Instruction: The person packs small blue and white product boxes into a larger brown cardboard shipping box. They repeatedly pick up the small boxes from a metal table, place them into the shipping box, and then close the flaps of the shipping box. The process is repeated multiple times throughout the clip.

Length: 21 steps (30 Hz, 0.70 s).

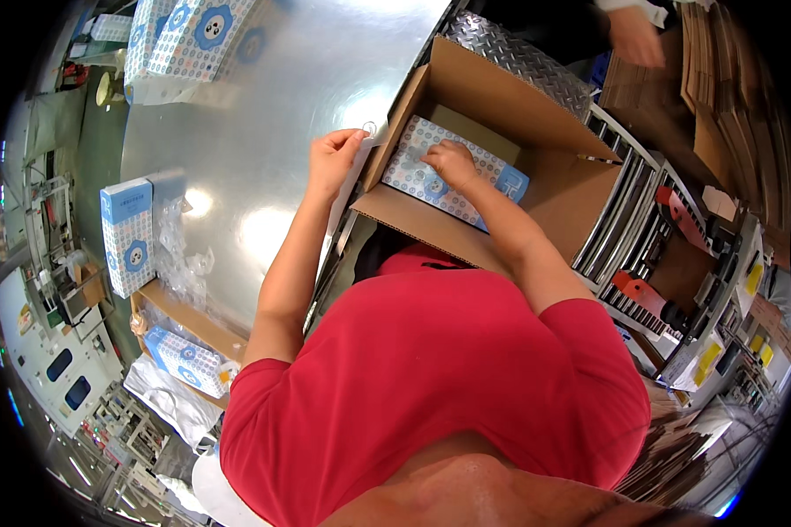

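Note:
My left hand (pixel 332 165) is at the right edge of the metal table, thumb and forefinger pinched on a small clear piece with a round outline (pixel 369 129), perhaps a sticker. My right hand (pixel 453 164) reaches into an open cardboard carton (pixel 567 206), its fingers closed just over a flat white and blue patterned box (pixel 404 171). Whether those fingers hold anything small is hidden. The patterned box lies flat at the carton's left side, and brown cardboard shows to its right. The carton's flaps stand open.
Patterned boxes (pixel 185 48) stand at the table's far left, and another (pixel 127 237) at its left edge. Crumpled clear plastic (pixel 180 255) lies beside a second carton (pixel 202 321). A roller conveyor (pixel 620 228) runs right of my carton. Another person's hand (pixel 636 37) is near stacked cardboard (pixel 721 97).

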Tool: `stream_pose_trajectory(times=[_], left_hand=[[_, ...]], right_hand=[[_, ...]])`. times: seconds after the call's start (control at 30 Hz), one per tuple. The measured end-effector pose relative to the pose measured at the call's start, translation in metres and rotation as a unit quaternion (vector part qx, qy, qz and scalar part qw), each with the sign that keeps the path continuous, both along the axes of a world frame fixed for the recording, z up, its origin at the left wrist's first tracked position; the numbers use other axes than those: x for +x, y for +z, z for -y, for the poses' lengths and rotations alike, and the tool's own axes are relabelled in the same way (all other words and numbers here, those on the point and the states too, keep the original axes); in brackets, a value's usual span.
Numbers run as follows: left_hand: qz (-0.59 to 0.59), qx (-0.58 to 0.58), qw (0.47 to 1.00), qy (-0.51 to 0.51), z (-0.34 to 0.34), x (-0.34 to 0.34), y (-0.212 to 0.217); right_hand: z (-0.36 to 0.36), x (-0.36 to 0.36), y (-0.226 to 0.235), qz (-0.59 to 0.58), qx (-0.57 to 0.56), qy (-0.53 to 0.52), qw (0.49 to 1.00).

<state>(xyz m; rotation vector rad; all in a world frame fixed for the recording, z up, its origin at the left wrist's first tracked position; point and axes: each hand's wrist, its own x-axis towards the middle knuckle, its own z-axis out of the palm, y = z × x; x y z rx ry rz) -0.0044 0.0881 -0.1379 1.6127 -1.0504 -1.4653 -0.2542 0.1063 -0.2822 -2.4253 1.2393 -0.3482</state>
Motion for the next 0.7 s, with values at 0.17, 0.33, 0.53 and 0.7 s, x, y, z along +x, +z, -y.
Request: stream_pose_trajectory(times=[0.17,0.33,0.53,0.7], left_hand=[[-0.021,0.004,1.000,-0.012,-0.004,0.002,-0.001],[-0.024,0.044,0.991,-0.122,0.000,-0.014,-0.014],[0.291,-0.301,0.903,-0.092,0.055,0.043,-0.004],[0.561,-0.368,0.740,-0.037,0.205,0.197,0.065]], right_hand=[[-0.001,0.003,0.013,0.120,0.234,-0.113,0.958],[0.033,0.039,0.092,0.491,0.438,-0.197,0.726],[0.002,-0.051,-0.004,0.094,0.387,-0.116,0.910],[-0.010,-0.052,0.039,-0.181,0.274,-0.002,0.944]])
